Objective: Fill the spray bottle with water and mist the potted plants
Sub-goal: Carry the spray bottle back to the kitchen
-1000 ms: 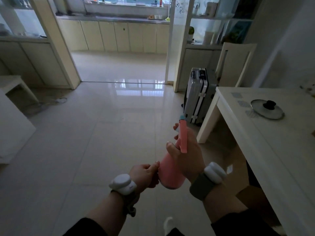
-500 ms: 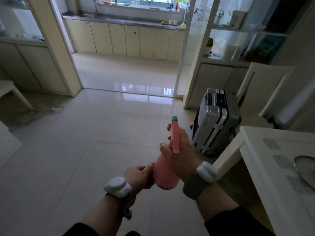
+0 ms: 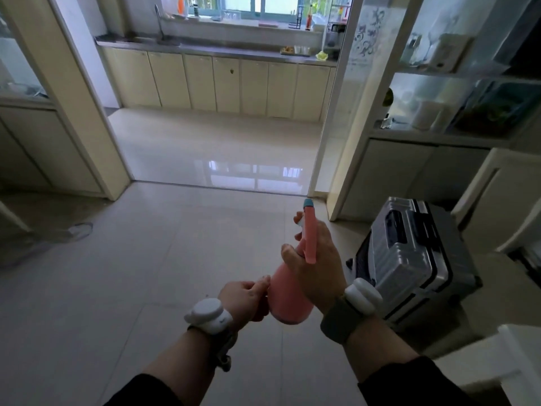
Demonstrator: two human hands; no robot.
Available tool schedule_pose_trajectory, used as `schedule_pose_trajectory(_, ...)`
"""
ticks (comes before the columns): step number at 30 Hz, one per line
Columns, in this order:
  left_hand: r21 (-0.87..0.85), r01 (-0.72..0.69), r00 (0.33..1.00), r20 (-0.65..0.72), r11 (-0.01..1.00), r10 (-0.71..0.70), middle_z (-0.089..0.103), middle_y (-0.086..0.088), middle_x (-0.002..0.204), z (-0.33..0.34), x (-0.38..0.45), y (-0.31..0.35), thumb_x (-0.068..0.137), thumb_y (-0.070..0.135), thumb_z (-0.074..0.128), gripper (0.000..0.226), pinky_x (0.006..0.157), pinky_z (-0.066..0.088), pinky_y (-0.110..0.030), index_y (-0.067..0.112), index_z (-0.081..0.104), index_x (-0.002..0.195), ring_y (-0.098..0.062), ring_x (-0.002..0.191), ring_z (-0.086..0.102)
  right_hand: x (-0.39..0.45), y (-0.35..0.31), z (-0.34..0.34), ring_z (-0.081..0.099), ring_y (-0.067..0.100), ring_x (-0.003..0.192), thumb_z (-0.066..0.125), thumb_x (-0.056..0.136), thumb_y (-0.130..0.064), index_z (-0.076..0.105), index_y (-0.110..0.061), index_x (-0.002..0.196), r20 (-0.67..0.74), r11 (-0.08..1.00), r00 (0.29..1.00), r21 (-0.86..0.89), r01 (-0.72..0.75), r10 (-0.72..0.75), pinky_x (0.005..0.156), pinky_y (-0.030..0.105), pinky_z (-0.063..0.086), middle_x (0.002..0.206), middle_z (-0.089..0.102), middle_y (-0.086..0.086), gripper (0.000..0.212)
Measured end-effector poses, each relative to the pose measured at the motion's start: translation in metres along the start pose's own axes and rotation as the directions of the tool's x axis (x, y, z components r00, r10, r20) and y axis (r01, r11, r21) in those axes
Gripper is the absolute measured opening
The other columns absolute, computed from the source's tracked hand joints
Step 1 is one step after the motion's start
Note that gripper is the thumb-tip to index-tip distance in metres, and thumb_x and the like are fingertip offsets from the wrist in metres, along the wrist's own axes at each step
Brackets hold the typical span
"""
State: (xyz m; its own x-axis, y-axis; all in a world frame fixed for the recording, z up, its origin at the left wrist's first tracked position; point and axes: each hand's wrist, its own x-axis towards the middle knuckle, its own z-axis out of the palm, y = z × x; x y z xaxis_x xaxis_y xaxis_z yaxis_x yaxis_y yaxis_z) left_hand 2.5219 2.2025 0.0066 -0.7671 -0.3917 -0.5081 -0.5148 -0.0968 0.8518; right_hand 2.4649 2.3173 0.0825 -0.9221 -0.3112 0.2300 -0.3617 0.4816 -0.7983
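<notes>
Lower centre: my right hand [image 3: 317,260] grips the pink spray bottle [image 3: 288,297] by its neck, my left hand [image 3: 247,300] holds its base; contents not visible.

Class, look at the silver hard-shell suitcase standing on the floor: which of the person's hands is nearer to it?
Right. The right hand, gripping the pink spray bottle at its neck, is just left of the silver hard-shell suitcase; the left hand holds the bottle's base, farther left.
</notes>
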Motion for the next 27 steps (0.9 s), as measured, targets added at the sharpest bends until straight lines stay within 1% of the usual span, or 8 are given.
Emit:
schedule_pose_trajectory(2, 0.001, 0.014, 1.0, 0.008, 1.0, -0.014, 0.066, -0.02, 0.076, -0.005, 0.034, 0.019, 0.096, 0.032, 0.054, 0.04, 0.051, 0.055, -0.023, -0.003, 0.07, 0.086, -0.026, 0.061, 0.061, 0.039, 0.003, 0.011, 0.054, 0.016, 0.1, 0.061, 0.087, -0.008, 0.043, -0.01, 0.134, 0.036, 1.0, 0.999, 0.009, -0.012, 0.012, 0.091, 0.021, 0.043, 0.117, 0.053, 0.006, 0.05)
schedule_pose_trajectory(6, -0.002, 0.006, 1.0, -0.007, 1.0, -0.006, 0.064, -0.019, 0.071, -0.012, 0.128, 0.066, 0.096, 0.032, 0.055, 0.046, 0.052, 0.054, -0.025, -0.01, 0.07, 0.087, -0.025, 0.057, 0.058, 0.14, 0.02, 0.043, 0.055, 0.016, 0.098, 0.062, 0.084, -0.005, 0.045, -0.01, 0.132, 0.017, 1.0, 1.0, 0.012, -0.002, 0.002, 0.08, 0.012, 0.04, 0.117, 0.055, 0.006, 0.051)
schedule_pose_trajectory(10, 0.002, -0.01, 0.999, -0.05, 1.0, 0.01, 0.064, -0.021, 0.073, -0.019, 0.22, 0.121, 0.096, 0.032, 0.054, 0.047, 0.049, 0.053, -0.023, -0.013, 0.069, 0.089, -0.023, 0.055, 0.058, 0.246, 0.033, 0.071, 0.055, 0.017, 0.105, 0.063, 0.084, -0.005, 0.045, -0.01, 0.134, 0.041, 0.998, 0.999, 0.062, 0.018, -0.021, 0.095, 0.029, 0.046, 0.123, 0.055, 0.005, 0.053)
schedule_pose_trajectory(14, 0.018, -0.018, 0.997, -0.079, 1.0, 0.02, 0.067, -0.019, 0.071, -0.03, 0.296, 0.178, 0.095, 0.034, 0.054, 0.046, 0.052, 0.055, -0.024, -0.006, 0.071, 0.081, -0.022, 0.056, 0.061, 0.348, 0.039, 0.09, 0.054, 0.016, 0.101, 0.062, 0.083, -0.004, 0.046, -0.01, 0.132, 0.069, 0.997, 0.996, 0.059, 0.05, -0.054, 0.077, 0.007, 0.039, 0.119, 0.055, 0.006, 0.053)
schedule_pose_trajectory(18, 0.005, -0.019, 0.991, -0.129, 1.0, 0.019, 0.071, -0.025, 0.081, -0.045, 0.37, 0.23, 0.095, 0.035, 0.055, 0.046, 0.058, 0.057, -0.027, -0.006, 0.072, 0.085, -0.025, 0.063, 0.064, 0.443, 0.045, 0.12, 0.052, 0.013, 0.102, 0.063, 0.082, -0.006, 0.045, -0.012, 0.134, 0.101, 0.996, 0.992, 0.059, 0.064, -0.069, 0.074, 0.0, 0.033, 0.118, 0.053, 0.001, 0.055)
schedule_pose_trajectory(20, -0.024, -0.005, 0.991, -0.134, 1.0, 0.001, 0.072, -0.026, 0.084, -0.066, 0.444, 0.251, 0.095, 0.035, 0.055, 0.045, 0.062, 0.058, -0.029, -0.006, 0.072, 0.086, -0.026, 0.065, 0.064, 0.516, 0.053, 0.162, 0.051, 0.012, 0.102, 0.062, 0.082, -0.007, 0.044, -0.012, 0.134, 0.144, 0.995, 0.986, 0.075, 0.07, -0.081, 0.078, 0.006, 0.037, 0.119, 0.052, 0.0, 0.056)
schedule_pose_trajectory(23, -0.034, -0.015, 0.991, -0.133, 0.999, 0.01, 0.069, -0.026, 0.08, -0.077, 0.477, 0.274, 0.095, 0.033, 0.055, 0.044, 0.063, 0.058, -0.03, -0.007, 0.071, 0.083, -0.026, 0.064, 0.063, 0.554, 0.048, 0.18, 0.052, 0.013, 0.103, 0.063, 0.082, -0.007, 0.044, -0.012, 0.134, 0.148, 0.992, 0.984, 0.089, 0.09, -0.103, 0.088, 0.024, 0.045, 0.119, 0.052, -0.001, 0.055)
schedule_pose_trajectory(27, -0.024, -0.017, 0.992, -0.129, 1.0, 0.014, 0.069, -0.022, 0.075, -0.119, 0.581, 0.32, 0.095, 0.036, 0.055, 0.049, 0.063, 0.057, -0.03, -0.008, 0.071, 0.083, -0.025, 0.061, 0.062, 0.655, 0.044, 0.236, 0.053, 0.017, 0.108, 0.064, 0.081, -0.006, 0.045, -0.01, 0.134, 0.117, 0.993, 0.988, 0.073, 0.091, -0.099, 0.093, 0.03, 0.046, 0.122, 0.053, 0.002, 0.056)
